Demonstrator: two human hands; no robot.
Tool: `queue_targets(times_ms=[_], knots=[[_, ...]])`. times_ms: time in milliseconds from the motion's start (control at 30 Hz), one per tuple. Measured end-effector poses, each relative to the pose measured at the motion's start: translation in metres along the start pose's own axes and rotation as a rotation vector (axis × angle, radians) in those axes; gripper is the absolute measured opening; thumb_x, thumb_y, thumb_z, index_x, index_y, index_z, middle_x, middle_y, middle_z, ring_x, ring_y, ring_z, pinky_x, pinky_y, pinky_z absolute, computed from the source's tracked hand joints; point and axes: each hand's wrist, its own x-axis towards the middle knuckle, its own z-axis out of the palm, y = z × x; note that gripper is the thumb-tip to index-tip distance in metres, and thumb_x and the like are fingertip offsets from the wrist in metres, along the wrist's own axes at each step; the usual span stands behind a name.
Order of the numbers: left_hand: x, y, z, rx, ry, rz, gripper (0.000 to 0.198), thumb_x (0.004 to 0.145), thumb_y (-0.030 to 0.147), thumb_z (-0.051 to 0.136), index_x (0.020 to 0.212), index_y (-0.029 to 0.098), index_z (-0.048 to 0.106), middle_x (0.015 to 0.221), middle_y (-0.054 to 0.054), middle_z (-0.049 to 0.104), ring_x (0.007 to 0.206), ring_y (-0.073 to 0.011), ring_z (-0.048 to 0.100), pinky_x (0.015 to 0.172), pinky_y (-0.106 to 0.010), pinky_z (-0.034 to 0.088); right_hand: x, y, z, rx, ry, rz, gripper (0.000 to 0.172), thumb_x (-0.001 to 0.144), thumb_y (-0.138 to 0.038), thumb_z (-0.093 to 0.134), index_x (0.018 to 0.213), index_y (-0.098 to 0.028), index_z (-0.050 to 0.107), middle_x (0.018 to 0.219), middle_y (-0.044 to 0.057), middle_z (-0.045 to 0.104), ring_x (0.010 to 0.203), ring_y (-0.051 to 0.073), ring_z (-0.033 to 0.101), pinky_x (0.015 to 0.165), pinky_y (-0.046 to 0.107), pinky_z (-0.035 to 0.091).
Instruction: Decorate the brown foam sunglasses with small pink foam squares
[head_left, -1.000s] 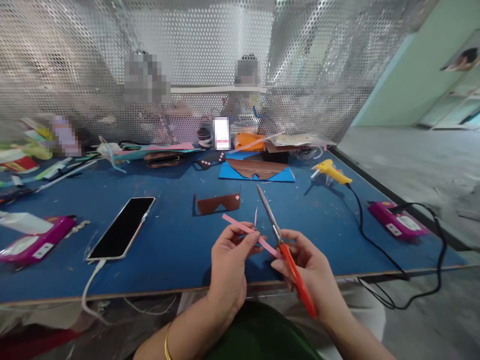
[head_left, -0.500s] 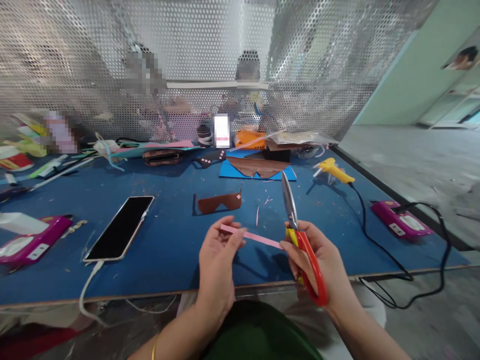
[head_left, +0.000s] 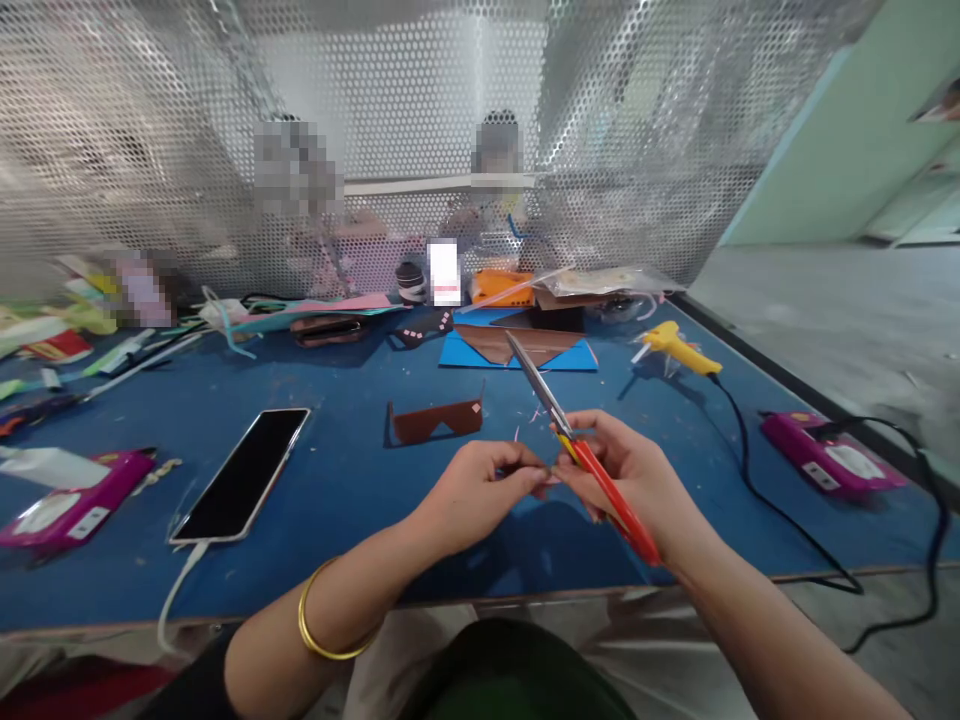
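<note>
My left hand [head_left: 487, 490] is pinched closed beside the fingertips of my right hand [head_left: 637, 480]. A pink paper strip [head_left: 553, 479] is held between them, and only a short bit of it shows. The right hand also grips red-handled scissors [head_left: 611, 490], whose blades look closed and point away to the upper left. Just beyond the hands, brown cut-out glasses [head_left: 437, 422] stand on the blue table, with a pink diamond at the right corner. Small pink scraps [head_left: 535, 414] lie to the right of the glasses.
A phone [head_left: 244, 475] on a white cable lies left. At right are a yellow glue gun [head_left: 681, 348] with a black cord and a purple box [head_left: 832, 455]. Brown sheet [head_left: 525, 345] on blue card and dark glasses [head_left: 424, 330] lie behind. A perforated screen [head_left: 405, 100] closes the back.
My left hand has slid right along the pink strip to meet the right fingertips, covering most of it. The scissors have swung leftward in my right hand.
</note>
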Motion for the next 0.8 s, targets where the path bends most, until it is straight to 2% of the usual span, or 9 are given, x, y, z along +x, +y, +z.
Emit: queue_targets(times_ms=[100, 167, 267, 433, 600, 800], knots=[[0.006, 0.002, -0.002, -0.134, 0.014, -0.061, 0.015, 0.082, 0.024, 0.06, 0.069, 0.017, 0.064, 0.063, 0.002, 0.062, 0.056, -0.0111, 0.057, 0.058, -0.024, 0.044, 0.012, -0.005, -0.002, -0.011, 0.0, -0.002, 0.048, 0.063, -0.033, 0.079, 0.102, -0.022, 0.052, 0.061, -0.009, 0.06, 0.038, 0.006, 0.045, 0.036, 0.02, 0.04], [0.008, 0.001, -0.003, -0.172, 0.035, -0.088, 0.018, 0.083, 0.028, 0.06, 0.069, 0.017, 0.061, 0.057, 0.005, 0.056, 0.046, -0.0083, 0.05, 0.049, -0.022, 0.038, 0.021, -0.006, -0.002, -0.005, 0.017, -0.005, 0.048, 0.063, -0.032, 0.079, 0.102, -0.021, 0.053, 0.062, -0.008, 0.061, 0.038, 0.006, 0.045, 0.036, 0.019, 0.039], [0.012, -0.002, -0.006, -0.229, 0.083, -0.173, 0.023, 0.082, 0.036, 0.063, 0.069, 0.017, 0.061, 0.052, 0.006, 0.052, 0.037, -0.0057, 0.04, 0.041, -0.02, 0.029, 0.031, -0.005, -0.001, 0.037, 0.105, -0.003, 0.047, 0.062, -0.033, 0.079, 0.101, -0.021, 0.054, 0.06, -0.008, 0.06, 0.036, 0.006, 0.044, 0.033, 0.018, 0.035], [0.014, -0.003, -0.01, -0.356, 0.174, -0.294, 0.026, 0.077, 0.041, 0.07, 0.076, 0.015, 0.069, 0.059, 0.004, 0.058, 0.037, -0.0035, 0.035, 0.036, -0.02, 0.019, 0.033, -0.001, -0.004, 0.111, 0.179, 0.076, 0.049, 0.063, -0.038, 0.08, 0.1, -0.023, 0.053, 0.054, -0.01, 0.056, 0.033, 0.007, 0.044, 0.032, 0.018, 0.032], [0.015, -0.003, -0.005, -0.408, 0.176, -0.34, 0.027, 0.073, 0.041, 0.072, 0.076, 0.015, 0.072, 0.059, 0.003, 0.059, 0.036, -0.0032, 0.035, 0.037, -0.02, 0.019, 0.029, -0.001, -0.006, 0.147, 0.099, 0.135, 0.045, 0.067, -0.038, 0.079, 0.101, -0.022, 0.053, 0.047, -0.009, 0.055, 0.034, 0.007, 0.044, 0.034, 0.018, 0.032], [0.015, 0.0, -0.002, -0.361, 0.164, -0.357, 0.029, 0.074, 0.044, 0.072, 0.076, 0.016, 0.072, 0.058, 0.001, 0.062, 0.035, -0.0035, 0.035, 0.037, -0.02, 0.02, 0.029, 0.002, -0.002, 0.207, 0.07, 0.16, 0.05, 0.06, -0.031, 0.083, 0.099, -0.022, 0.053, 0.062, -0.009, 0.06, 0.035, 0.004, 0.046, 0.034, 0.017, 0.036]])
